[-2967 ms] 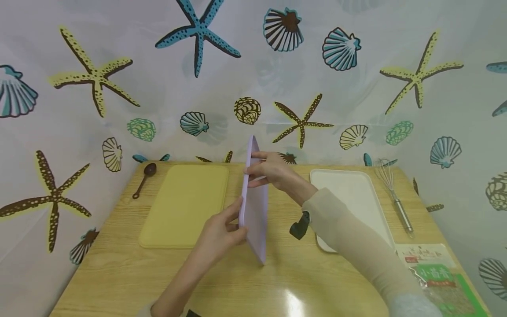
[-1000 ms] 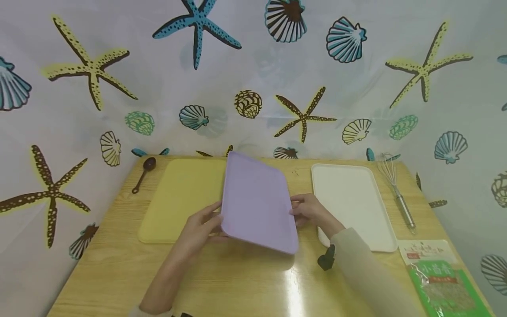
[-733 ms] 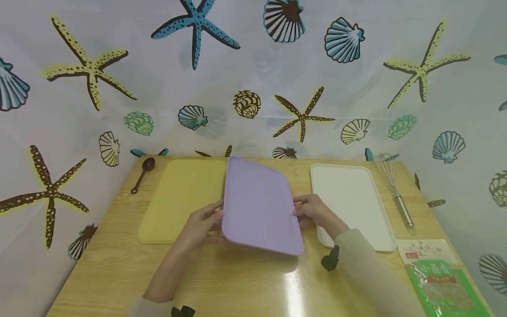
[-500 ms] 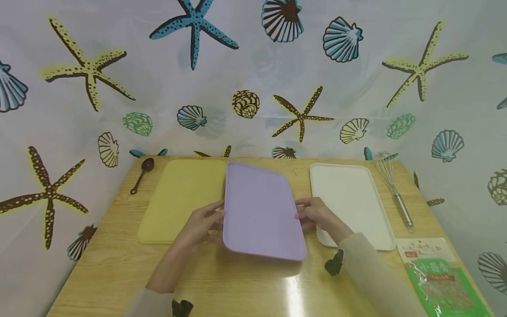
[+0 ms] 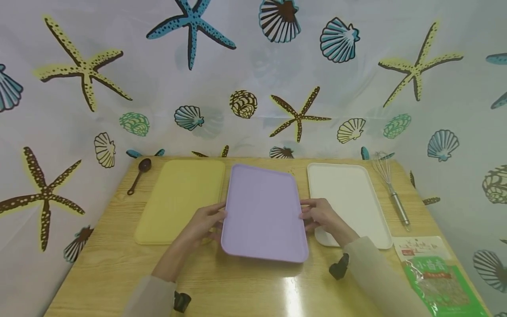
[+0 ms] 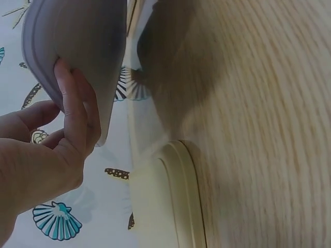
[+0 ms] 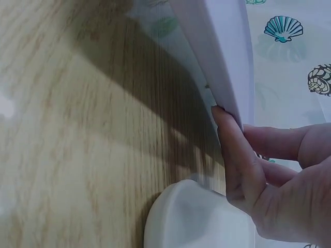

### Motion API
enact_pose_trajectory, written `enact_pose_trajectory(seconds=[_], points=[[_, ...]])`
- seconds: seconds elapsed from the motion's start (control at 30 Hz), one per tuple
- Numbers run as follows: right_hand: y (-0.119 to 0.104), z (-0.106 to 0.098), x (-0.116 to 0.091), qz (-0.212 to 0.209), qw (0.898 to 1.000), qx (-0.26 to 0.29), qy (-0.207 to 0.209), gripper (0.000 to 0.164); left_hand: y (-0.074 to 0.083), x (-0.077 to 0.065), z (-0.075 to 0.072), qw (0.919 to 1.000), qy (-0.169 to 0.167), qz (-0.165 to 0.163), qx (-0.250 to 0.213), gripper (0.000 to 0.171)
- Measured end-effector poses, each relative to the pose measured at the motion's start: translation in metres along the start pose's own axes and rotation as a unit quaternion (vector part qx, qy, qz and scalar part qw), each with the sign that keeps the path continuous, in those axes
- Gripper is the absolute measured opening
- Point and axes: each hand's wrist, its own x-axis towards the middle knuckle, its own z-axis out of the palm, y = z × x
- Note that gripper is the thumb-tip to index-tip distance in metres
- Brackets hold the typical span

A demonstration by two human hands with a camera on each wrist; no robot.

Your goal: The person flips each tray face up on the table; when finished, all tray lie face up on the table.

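Between both hands a purple tray [image 5: 264, 213] is held above the table, its top face toward the head camera. My left hand [image 5: 203, 223] pinches its left rim; in the left wrist view the fingers [image 6: 75, 111] lie under the tray with the thumb at the edge. On the opposite rim my right hand [image 5: 321, 216] grips in the same way, fingers [image 7: 238, 155] beneath it in the right wrist view. A yellow tray [image 5: 180, 202] lies to the left, partly behind the left hand. To the right lies a white tray [image 5: 348, 204], partly overlapped by the right hand.
A dark brown spoon [image 5: 140, 175] lies at the table's left back. Along the right side are a wire whisk [image 5: 392, 189] and a green seasoning packet [image 5: 439, 281]. Behind the wooden table [image 5: 222, 290] hangs a curtain [image 5: 253, 61] printed with shells and starfish.
The purple tray, upright on edge 3 seconds ago, has turned face up and come down to a flatter position. The right hand has shifted from its upper edge to the right rim.
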Motion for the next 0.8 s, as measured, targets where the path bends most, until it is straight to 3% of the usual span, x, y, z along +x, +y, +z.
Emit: enact_pose_trajectory(seconds=[0.3, 0.5, 0.8], points=[[-0.003, -0.005, -0.004, -0.008, 1.0, -0.008, 0.015, 0.056, -0.004, 0.012, 0.002, 0.9999, 0.0, -0.01, 0.007, 0.051], [-0.008, -0.007, 0.0, -0.015, 1.0, -0.01, 0.023, 0.056, -0.005, 0.021, 0.003, 0.999, 0.008, -0.004, 0.044, 0.049], [-0.013, -0.009, 0.012, -0.019, 0.999, -0.013, 0.034, 0.056, -0.001, 0.032, 0.01, 0.9939, 0.051, -0.001, 0.097, 0.046]])
